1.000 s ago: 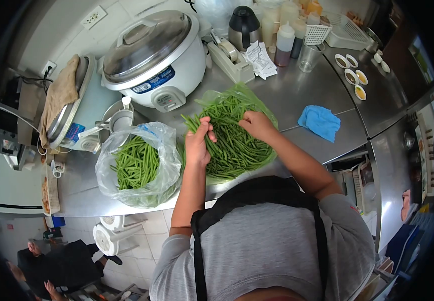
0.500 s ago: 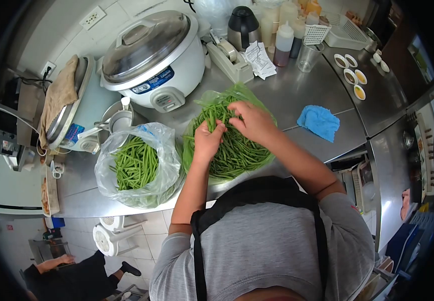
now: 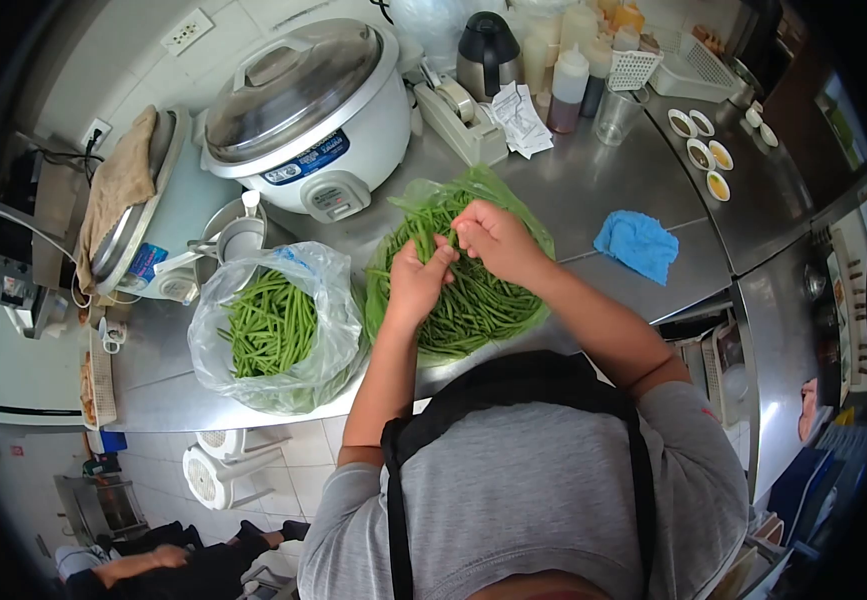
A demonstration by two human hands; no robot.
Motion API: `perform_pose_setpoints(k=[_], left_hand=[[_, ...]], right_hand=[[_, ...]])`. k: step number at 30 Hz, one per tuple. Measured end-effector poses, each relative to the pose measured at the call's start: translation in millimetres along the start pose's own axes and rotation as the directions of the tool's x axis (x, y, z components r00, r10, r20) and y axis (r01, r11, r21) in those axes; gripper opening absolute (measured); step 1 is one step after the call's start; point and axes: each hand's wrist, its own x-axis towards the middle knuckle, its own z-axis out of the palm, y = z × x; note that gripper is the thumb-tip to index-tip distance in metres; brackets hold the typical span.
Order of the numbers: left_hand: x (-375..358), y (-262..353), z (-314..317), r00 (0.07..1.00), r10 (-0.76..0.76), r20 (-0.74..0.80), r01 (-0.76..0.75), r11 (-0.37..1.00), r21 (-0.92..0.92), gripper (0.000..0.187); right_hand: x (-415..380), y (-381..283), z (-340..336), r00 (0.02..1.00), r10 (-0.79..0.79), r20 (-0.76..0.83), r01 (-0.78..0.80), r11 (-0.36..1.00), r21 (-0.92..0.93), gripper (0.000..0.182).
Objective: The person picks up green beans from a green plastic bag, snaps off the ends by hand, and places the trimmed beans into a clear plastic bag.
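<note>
Green beans (image 3: 478, 310) fill an open green plastic bag (image 3: 531, 212) on the steel counter. Over this bag, my left hand (image 3: 419, 279) is closed around a few green beans that stick up past its fingers. My right hand (image 3: 494, 240) is just beside it, fingers pinched at the end of a bean close to the left fingertips. A clear plastic bag (image 3: 337, 345) stands to the left, its rim folded open around more green beans (image 3: 271, 325).
Behind the bags stand a large rice cooker (image 3: 303, 110) and a tape dispenser (image 3: 461, 122). A blue cloth (image 3: 637, 246) lies to the right, with several small sauce dishes (image 3: 700, 153) beyond. Another person (image 3: 173, 565) is at lower left.
My right hand has moved slightly left and its fingers have closed near my left fingertips. My left hand stays nearly in place. The other person has shifted right at lower left.
</note>
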Motion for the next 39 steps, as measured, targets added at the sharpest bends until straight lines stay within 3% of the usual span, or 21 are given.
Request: perform_pose_setpoints(k=[2,5,8,11,14,17,20,23,24,25,27,28,32,36,39], left_hand=[[1.6,3.0,-1.4,0.997,0.025,-0.077,-0.031,0.997,-0.066,0.009],[2.9,6.7,-10.8,0.991,0.076,-0.113,-0.101,0.967,-0.232,0.010],[3.0,10.5,-11.0,0.988,0.090,-0.129,-0.123,0.952,-0.280,0.009],[0.6,13.8,-8.4,0.987,0.106,-0.125,-0.140,0.942,-0.304,0.010],[-1.8,16.4,-8.0,0.983,0.137,-0.120,-0.168,0.936,-0.310,0.010],[-2.0,16.5,-10.1,0.979,0.188,-0.078,-0.202,0.936,-0.287,0.010],[-6.0,18.1,-11.8,0.982,0.184,-0.044,-0.189,0.948,-0.257,0.009],[-10.2,15.8,-13.2,0.989,0.122,-0.083,-0.140,0.956,-0.256,0.008],[-10.6,13.9,-14.1,0.990,0.096,-0.107,-0.121,0.958,-0.262,0.008],[-9.3,10.7,-17.3,0.987,0.077,-0.140,-0.113,0.955,-0.273,0.008],[-4.1,2.9,-24.8,0.979,0.039,-0.200,-0.099,0.949,-0.298,0.008],[-1.1,-0.1,-25.2,0.972,0.075,-0.224,-0.134,0.956,-0.261,0.009],[-1.8,-3.5,-21.4,0.972,0.014,-0.233,-0.032,0.997,-0.075,0.008],[5.4,-30.2,-22.2,0.976,0.145,-0.161,-0.114,0.976,0.188,0.013],[13.2,-42.7,-21.0,0.966,0.202,-0.161,-0.163,0.961,0.224,0.014]], right_hand=[[4.1,10.8,-0.9,0.997,0.055,-0.056,-0.051,0.996,0.073,0.018],[-3.1,20.5,-7.3,0.997,0.012,0.078,0.014,0.948,-0.319,0.019],[-10.7,13.2,-2.4,0.980,0.030,0.198,0.058,0.904,-0.424,0.015],[-6.5,18.0,2.3,0.960,-0.139,0.242,0.243,0.842,-0.481,0.012],[-1.7,16.1,6.6,0.978,-0.166,0.129,0.210,0.823,-0.527,0.014],[4.8,14.3,15.5,0.983,-0.157,-0.096,0.131,0.965,-0.228,0.015],[9.7,8.7,21.5,0.986,0.047,-0.161,-0.014,0.980,0.200,0.015],[23.3,17.3,9.7,0.969,0.086,-0.230,-0.013,0.954,0.298,0.019],[25.6,16.0,2.1,0.990,0.075,-0.115,-0.051,0.978,0.204,0.024],[24.6,14.3,1.6,0.992,0.120,-0.027,-0.122,0.990,-0.074,0.026],[17.2,4.3,2.3,0.960,0.266,0.090,-0.159,0.781,-0.604,0.030],[10.4,2.2,7.8,0.950,0.293,0.110,-0.139,0.709,-0.691,0.033],[3.0,24.5,17.2,0.977,0.151,0.149,0.037,0.571,-0.820,0.024],[3.5,13.5,10.3,0.987,0.104,0.122,0.040,0.577,-0.816,0.021],[2.8,9.1,7.0,0.988,0.036,0.147,0.099,0.580,-0.809,0.023]])
